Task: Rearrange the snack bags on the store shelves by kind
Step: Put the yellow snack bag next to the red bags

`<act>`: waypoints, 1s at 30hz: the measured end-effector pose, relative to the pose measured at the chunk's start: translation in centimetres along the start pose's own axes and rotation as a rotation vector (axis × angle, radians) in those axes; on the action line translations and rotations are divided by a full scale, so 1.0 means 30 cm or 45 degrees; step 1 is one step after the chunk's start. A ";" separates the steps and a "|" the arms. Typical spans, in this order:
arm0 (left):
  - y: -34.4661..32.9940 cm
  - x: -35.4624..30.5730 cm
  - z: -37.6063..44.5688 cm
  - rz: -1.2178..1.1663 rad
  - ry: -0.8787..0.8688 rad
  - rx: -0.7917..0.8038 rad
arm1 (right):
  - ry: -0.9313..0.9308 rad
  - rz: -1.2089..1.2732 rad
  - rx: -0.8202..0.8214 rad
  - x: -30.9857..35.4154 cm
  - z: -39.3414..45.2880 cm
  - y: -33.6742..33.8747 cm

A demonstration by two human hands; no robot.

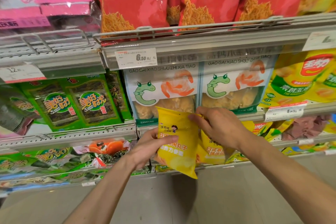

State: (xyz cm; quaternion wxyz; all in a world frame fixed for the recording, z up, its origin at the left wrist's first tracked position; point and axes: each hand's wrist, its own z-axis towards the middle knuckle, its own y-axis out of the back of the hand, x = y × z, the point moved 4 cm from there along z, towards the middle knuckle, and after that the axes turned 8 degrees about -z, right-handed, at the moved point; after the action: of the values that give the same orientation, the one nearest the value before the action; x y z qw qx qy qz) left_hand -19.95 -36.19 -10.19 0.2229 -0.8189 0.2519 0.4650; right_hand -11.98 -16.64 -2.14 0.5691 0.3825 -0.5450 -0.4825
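A yellow snack bag (179, 152) hangs in front of the shelves at centre. My left hand (151, 148) grips its left side, thumb across the front. My right hand (216, 125) pinches the bag's top right corner. Behind it on the lower shelf stand more yellow bags of the same kind (211, 148). Above them are two white-and-blue shrimp-stick bags (163, 87). Red noodle-snack bags (134, 0) fill the top shelf.
Green seaweed packs (76, 103) stand at the middle left, pink packs (45, 5) above them. Yellow chip bags (301, 82) are at the right. A price tag (136, 58) hangs on the grey shelf rail (218, 43). Grey floor lies below.
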 end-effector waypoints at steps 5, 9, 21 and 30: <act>0.062 -0.074 -0.098 0.187 -0.054 -0.077 | -0.166 0.169 -0.160 -0.047 0.004 0.080; 0.040 -0.144 -0.184 0.324 -0.149 -0.002 | -0.235 0.276 -0.213 -0.030 0.033 0.156; -0.101 -0.307 -0.270 0.462 -0.217 0.300 | -0.260 0.719 0.090 0.139 0.136 0.237; -0.109 -0.264 -0.277 0.384 -0.168 0.327 | -0.315 0.840 0.135 0.189 0.133 0.236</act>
State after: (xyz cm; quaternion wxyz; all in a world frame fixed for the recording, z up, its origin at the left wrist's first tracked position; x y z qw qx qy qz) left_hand -16.02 -37.03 1.05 0.2696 -0.7045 0.4136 0.5098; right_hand -15.33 -20.04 6.54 0.6035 0.1534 -0.7282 -0.2864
